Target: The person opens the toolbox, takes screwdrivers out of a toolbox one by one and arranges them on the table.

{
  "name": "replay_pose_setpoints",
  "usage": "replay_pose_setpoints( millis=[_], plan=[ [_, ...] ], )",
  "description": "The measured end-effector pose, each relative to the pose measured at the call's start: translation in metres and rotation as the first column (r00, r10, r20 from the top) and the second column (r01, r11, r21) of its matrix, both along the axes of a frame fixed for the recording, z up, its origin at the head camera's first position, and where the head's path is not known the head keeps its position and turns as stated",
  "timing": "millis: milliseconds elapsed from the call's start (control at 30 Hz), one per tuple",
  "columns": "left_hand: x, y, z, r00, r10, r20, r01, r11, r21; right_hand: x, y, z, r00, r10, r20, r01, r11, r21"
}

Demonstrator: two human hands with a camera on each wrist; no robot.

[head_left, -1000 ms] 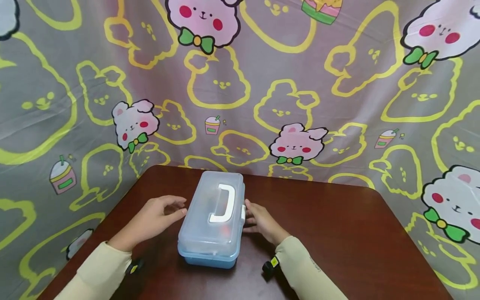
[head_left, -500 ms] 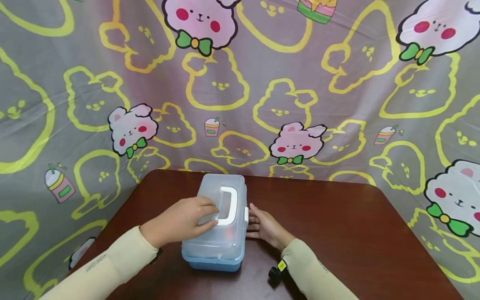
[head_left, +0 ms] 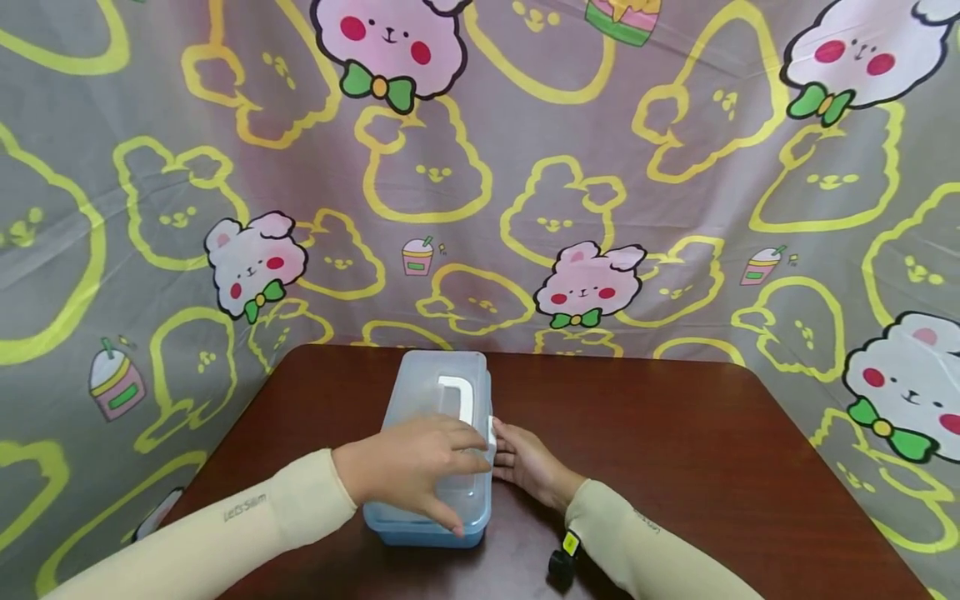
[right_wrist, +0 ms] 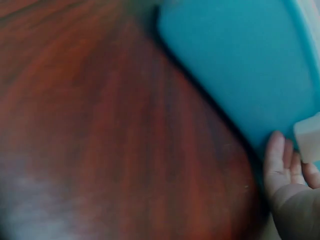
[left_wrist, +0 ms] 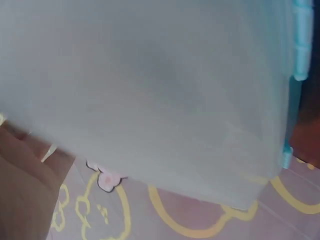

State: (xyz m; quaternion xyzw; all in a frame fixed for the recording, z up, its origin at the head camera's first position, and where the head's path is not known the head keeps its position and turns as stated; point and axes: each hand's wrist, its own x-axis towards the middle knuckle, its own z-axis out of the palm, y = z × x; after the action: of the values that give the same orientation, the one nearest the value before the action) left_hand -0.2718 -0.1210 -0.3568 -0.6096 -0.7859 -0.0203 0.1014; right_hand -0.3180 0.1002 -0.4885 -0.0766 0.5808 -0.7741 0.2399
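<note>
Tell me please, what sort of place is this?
Perhaps a curtained-off recording corner: cartoon-printed cloth hangs behind and beside a brown table, and a small black device sits by the right sleeve.

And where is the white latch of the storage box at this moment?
In the head view, the white latch is on the right side of the storage box, just beside the person's right hand.

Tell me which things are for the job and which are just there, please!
Probably in the job:
rectangular blue plastic box
cloudy plastic lid, left grip over it
white plastic handle on top
white plastic clasp, right grip at it

Just around:
shiny reddish-brown table, under the box
grey cloth printed with rabbits, behind
small black plastic gadget
</note>
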Motion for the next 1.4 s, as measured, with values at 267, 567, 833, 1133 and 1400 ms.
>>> replay_pose_setpoints(
  millis=[267,567,833,1133,1400],
  plan=[
    [0.003,0.010,-0.004,1.000,-0.021,-0.019,0.018,0.990,-0.139,0.003,-0.003,0.003,1.000,0.006,-0.012,-0.007,0.999,-0.031],
    [0.008,0.016,-0.005,0.998,-0.018,-0.057,0.005,0.973,-0.229,0.003,-0.001,0.001,1.000,-0.005,0.006,0.005,0.998,-0.065],
    [0.008,0.017,-0.007,0.996,-0.020,-0.089,0.000,0.976,-0.216,0.001,0.003,0.011,0.999,0.028,-0.026,-0.028,0.999,0.032],
    [0.007,0.020,-0.008,0.996,-0.026,-0.090,0.006,0.977,-0.213,-0.004,0.016,0.021,0.998,0.042,-0.050,-0.035,0.990,0.134],
    [0.007,0.019,-0.008,0.995,-0.028,-0.094,0.009,0.979,-0.204,-0.005,0.028,0.020,0.995,0.096,-0.039,-0.096,0.995,0.019]
  ],
)
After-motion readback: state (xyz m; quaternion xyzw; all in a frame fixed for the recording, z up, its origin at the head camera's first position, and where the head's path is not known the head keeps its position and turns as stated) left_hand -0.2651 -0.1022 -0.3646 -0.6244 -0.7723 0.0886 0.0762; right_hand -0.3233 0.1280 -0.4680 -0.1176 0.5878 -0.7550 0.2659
